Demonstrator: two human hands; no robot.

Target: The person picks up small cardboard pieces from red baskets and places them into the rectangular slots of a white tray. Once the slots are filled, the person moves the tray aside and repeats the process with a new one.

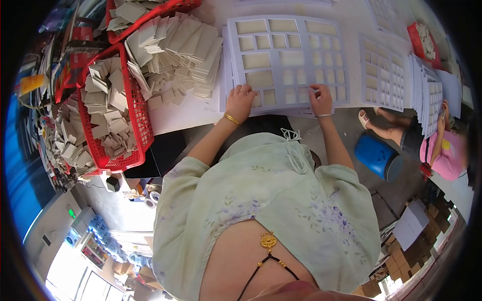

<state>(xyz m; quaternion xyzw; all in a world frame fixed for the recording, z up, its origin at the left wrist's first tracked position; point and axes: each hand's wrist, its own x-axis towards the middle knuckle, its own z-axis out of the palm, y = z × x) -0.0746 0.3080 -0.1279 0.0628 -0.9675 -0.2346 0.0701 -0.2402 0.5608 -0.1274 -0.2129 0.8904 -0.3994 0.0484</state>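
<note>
A white board with many rectangular window cutouts lies on top of a stack of similar boards at the table's front edge. Beige shows through its windows. My left hand, with a gold bangle at the wrist, is closed on the near left edge of the board, its fingers bent over the border. My right hand is closed on the near edge farther right, fingers curled by the small windows. The undersides of both hands are hidden.
Loose beige card pieces are heaped on the left of the table. More fill a red basket. Another window board lies to the right. A blue barrel stands below, near a person in pink holding boards.
</note>
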